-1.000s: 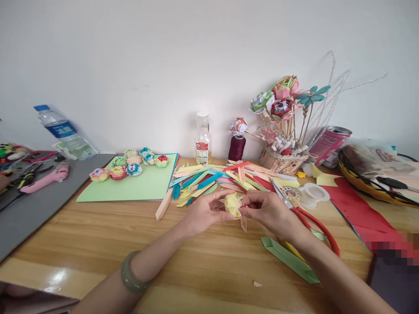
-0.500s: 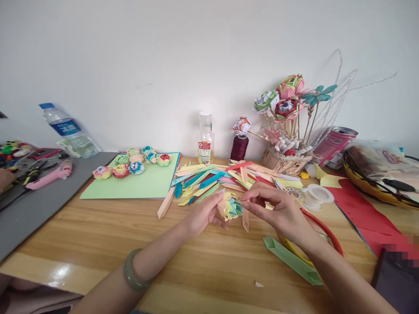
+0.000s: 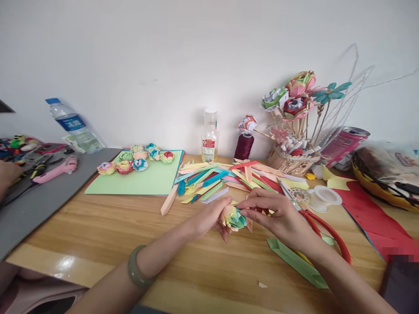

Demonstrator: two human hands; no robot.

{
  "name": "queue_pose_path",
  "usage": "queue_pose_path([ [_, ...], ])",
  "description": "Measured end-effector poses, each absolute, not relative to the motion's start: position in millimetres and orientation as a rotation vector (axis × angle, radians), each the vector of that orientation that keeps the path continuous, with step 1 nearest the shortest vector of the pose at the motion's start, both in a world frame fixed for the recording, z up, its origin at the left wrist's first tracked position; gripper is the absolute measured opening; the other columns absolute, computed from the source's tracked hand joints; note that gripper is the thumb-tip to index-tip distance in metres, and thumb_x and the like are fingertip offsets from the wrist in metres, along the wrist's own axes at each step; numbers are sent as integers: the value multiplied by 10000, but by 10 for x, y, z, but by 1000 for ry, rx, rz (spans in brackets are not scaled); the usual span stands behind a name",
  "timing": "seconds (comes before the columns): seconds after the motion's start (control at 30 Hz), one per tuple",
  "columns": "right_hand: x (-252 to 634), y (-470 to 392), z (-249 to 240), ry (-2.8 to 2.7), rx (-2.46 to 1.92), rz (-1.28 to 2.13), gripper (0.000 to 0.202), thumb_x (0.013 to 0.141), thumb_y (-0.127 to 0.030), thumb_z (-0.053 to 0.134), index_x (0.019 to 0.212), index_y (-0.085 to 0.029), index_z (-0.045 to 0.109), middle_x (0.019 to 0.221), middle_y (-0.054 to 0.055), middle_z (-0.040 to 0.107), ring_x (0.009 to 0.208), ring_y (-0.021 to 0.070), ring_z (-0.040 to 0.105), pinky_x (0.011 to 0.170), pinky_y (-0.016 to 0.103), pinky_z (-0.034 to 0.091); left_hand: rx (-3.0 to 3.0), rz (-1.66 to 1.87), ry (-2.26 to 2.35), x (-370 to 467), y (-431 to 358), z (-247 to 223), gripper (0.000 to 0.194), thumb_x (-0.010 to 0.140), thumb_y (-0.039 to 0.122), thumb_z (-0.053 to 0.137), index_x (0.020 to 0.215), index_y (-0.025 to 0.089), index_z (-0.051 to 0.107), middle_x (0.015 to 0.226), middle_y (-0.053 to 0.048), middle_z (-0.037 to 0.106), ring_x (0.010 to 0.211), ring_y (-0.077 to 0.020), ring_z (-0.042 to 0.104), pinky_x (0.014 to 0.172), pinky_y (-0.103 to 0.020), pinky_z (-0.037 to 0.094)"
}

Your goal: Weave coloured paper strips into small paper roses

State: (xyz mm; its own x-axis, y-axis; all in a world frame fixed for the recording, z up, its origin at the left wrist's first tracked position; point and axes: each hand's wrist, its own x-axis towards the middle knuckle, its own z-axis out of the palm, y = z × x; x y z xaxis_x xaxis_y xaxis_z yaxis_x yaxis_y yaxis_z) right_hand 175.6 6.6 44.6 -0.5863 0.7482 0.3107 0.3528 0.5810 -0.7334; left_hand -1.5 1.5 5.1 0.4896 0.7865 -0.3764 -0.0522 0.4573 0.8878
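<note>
A small folded paper flower (image 3: 234,220) in yellow, peach, green and blue is held just above the table. My left hand (image 3: 212,219) wraps its fingers and thumb around the flower's left side and underside. From the right, my right hand (image 3: 273,213) pinches thumb and fingertips at the edge of the petals. The exact petal between those fingertips is too small to make out. Behind both hands spreads a pile of folded paper strips (image 3: 209,178) in many colours. Red-handled scissors (image 3: 314,222) lie behind my right wrist, and a green folded strip (image 3: 296,264) lies partly under that forearm.
Several finished paper flowers rest on green paper sheets (image 3: 131,186) at left. A clear bottle (image 3: 209,137), a thread cone (image 3: 244,146) and a flower basket (image 3: 291,161) line the wall. White spools (image 3: 325,196) stand right. Another person's hand (image 3: 8,174) shows at far left.
The flower has turned a little so more of its petals face me, and both hands have shifted slightly. The whole view has swung a bit to the left, showing more of the scissors.
</note>
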Motion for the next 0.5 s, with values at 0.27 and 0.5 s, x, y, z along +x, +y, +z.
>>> queue_pose_path([
  [0.27, 1735, 31, 448, -2252, -917, 717, 174, 857, -256, 508, 786, -178, 645, 761, 48, 591, 677, 140, 543, 606, 253, 428, 1000, 558, 896, -6, 1, 88, 625, 623, 733, 394, 573, 125, 531, 492, -12, 505, 404, -88, 453, 366, -228, 430],
  [0.5, 1687, 3, 437, -2179, -1042, 825, 171, 834, -255, 518, 719, -172, 614, 677, 18, 545, 578, 112, 477, 487, 217, 373, 1023, 558, 860, -23, 10, 79, 533, 655, 676, 431, 650, 148, 502, 526, 6, 510, 398, -81, 449, 375, -236, 445],
])
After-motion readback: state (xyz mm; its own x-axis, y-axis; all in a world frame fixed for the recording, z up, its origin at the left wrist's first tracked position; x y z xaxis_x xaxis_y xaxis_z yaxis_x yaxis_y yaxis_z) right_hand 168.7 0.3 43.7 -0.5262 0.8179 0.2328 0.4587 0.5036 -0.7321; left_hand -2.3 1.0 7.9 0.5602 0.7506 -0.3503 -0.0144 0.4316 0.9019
